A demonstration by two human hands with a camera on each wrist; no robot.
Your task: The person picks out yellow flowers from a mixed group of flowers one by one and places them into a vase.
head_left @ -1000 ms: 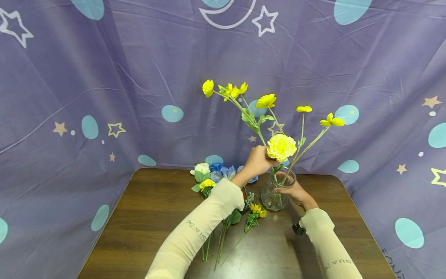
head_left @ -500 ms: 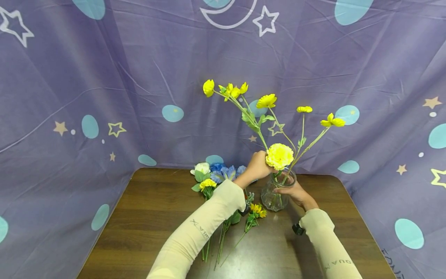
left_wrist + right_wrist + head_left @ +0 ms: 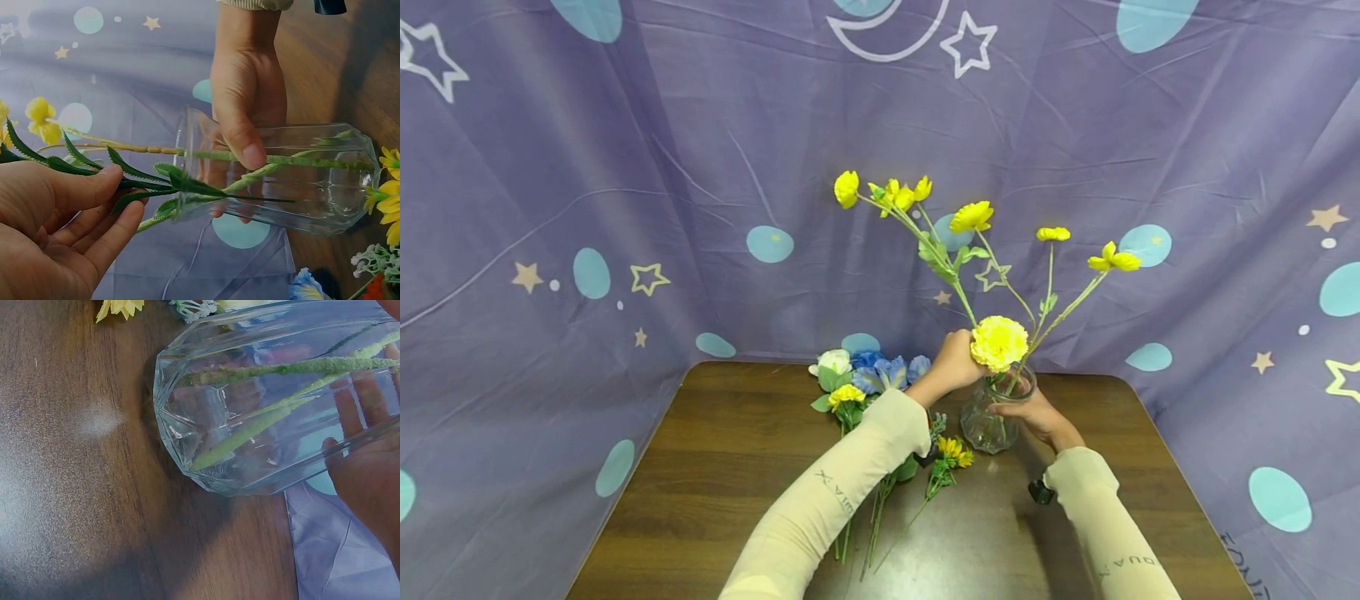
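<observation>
Yellow, the flower (image 3: 999, 343) is held in a narrow pinch by the forward-reaching left hand (image 3: 953, 364), while the vase (image 3: 982, 427) is clasped by the curled right hand (image 3: 1039, 414).

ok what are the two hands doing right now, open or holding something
Left hand: closed, pinching the big yellow flower by its stem.
Right hand: closed, holding the vase.

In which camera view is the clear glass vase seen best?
The left wrist view: the clear glass vase appears large there, at full length. The head view shows it smaller; the right wrist view shows its lower part closely, without the mouth.
</observation>
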